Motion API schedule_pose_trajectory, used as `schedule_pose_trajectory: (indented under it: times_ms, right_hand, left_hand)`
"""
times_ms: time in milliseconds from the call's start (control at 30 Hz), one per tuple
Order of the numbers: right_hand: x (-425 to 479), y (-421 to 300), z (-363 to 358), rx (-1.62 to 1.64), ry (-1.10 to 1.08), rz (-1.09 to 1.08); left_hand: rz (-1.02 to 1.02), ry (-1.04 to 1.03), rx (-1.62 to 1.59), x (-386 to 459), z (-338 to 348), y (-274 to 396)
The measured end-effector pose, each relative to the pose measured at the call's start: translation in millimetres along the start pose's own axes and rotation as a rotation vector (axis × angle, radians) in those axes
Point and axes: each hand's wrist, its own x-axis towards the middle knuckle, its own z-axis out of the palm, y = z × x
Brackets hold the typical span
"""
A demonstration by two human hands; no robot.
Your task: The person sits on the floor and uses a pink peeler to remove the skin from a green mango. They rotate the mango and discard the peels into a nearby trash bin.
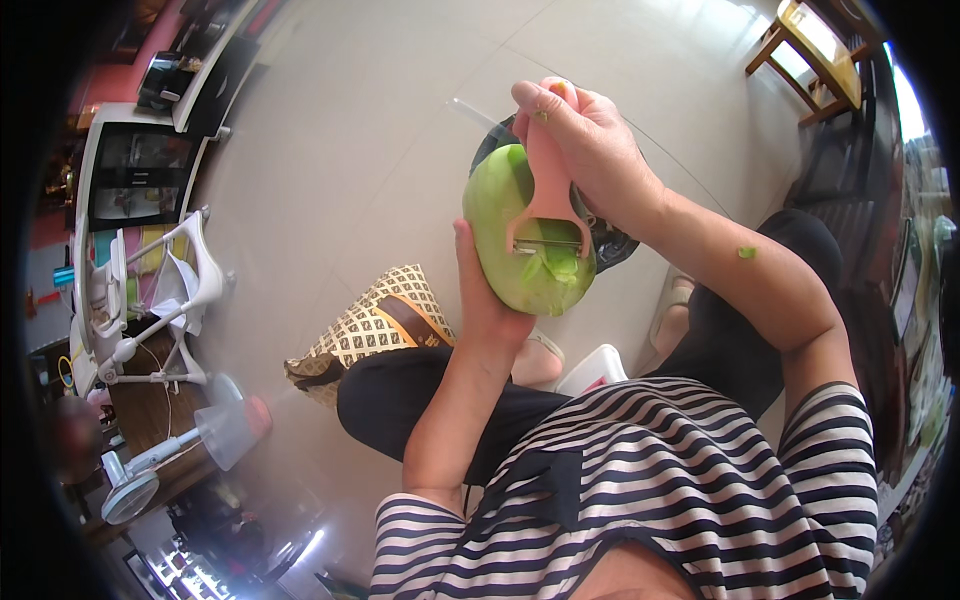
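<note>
My left hand (491, 304) holds a large pale green oblong fruit (491, 217), perhaps a green papaya or gourd, from its left side and underneath. A strip of brighter green skin shows near its far end. In my right hand (600, 146) is a pink Y-shaped peeler (551, 180), gripped by the handle. The peeler's metal blade lies over the near half of the fruit, with bits of green peel (561, 262) around it. Another peel scrap (747, 252) sticks to my right forearm. My left fingers are mostly hidden behind the fruit.
A black plastic bag (619, 249) is partly visible below the fruit. On the tiled floor, a patterned bag (382, 319) lies by my left knee and a white plastic container (598, 365) stands between my legs. A wooden stool (819, 52) is far right; a white-framed chair (176, 300) is left.
</note>
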Motion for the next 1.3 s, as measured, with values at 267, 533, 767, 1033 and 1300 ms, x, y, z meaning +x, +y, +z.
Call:
schedule_pose_trajectory:
  times_ms: [267,533,767,1033,1300]
  right_hand:
    - [2,-6,-6,0.048,0.009,0.055]
    - [9,-11,-13,0.071,0.046,0.063]
    - [17,-7,-21,0.097,0.046,0.141]
    - [31,15,-31,0.176,0.095,0.321]
    - [44,27,-42,0.278,0.152,0.323]
  left_hand:
    - [-0.013,-0.049,0.022,5,-8,-1]
    - [0.048,-0.126,0.107,3,-4,-5]
    - [0.027,-0.126,0.143,2,-7,-6]
    - [0.021,-0.254,0.213,0,-22,-1]
    - [0.052,-0.155,0.314,1,-30,-2]
